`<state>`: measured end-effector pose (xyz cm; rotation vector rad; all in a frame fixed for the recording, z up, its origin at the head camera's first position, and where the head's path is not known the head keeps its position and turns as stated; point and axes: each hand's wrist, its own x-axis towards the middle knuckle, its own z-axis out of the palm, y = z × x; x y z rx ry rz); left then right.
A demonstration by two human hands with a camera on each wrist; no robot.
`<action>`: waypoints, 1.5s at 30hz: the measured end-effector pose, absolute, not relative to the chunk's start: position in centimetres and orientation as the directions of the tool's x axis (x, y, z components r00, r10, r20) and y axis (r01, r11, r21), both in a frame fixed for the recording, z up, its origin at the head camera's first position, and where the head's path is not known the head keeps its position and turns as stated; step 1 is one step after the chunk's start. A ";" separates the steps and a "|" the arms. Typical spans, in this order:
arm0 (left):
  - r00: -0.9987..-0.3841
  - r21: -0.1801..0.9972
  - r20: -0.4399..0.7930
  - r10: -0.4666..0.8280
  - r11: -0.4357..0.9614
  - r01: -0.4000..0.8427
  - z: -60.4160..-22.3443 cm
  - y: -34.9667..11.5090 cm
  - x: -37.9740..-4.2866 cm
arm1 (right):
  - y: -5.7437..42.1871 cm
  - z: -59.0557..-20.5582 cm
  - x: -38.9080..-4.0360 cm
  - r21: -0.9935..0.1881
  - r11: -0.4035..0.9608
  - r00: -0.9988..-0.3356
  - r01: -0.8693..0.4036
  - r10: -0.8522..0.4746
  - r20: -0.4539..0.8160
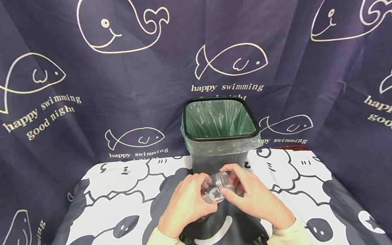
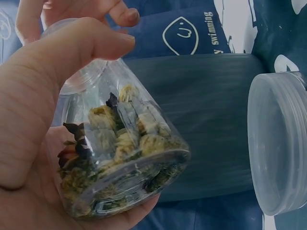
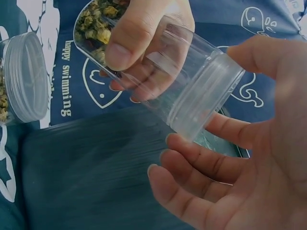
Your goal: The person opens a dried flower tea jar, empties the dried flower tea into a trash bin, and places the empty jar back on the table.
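Observation:
My left hand [image 1: 187, 201] grips a clear plastic jar [image 1: 212, 194] round its body, tilted on its side in front of the trash can. Dried yellow flower buds [image 2: 127, 134] and a few dark reddish ones lie in the jar's bottom end. Its translucent screw lid [image 3: 206, 98] sits on the end towards my right hand [image 1: 255, 195]. The right thumb touches one side of the lid's rim and fingertips touch the opposite side. A second lidded jar [image 3: 31, 76], with similar dried flowers, stands on the table; in the head view my left hand mostly hides it.
A trash can [image 1: 220, 157] with a black rim and a green translucent liner [image 1: 213, 117] stands just beyond my hands. A cartoon-printed cloth [image 1: 116, 211] covers the table. Dark blue curtains [image 1: 136, 85] with whales and fish hang behind and at both sides.

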<state>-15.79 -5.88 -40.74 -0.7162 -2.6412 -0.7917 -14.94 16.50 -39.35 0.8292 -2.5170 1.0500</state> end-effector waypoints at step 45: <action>-0.827 0.440 0.389 0.405 0.707 0.553 -40.9 -5.8 -15.9 | 17.3 -38.5 -14.6 -0.510 0.429 -0.665 -0.745 -0.533 0.523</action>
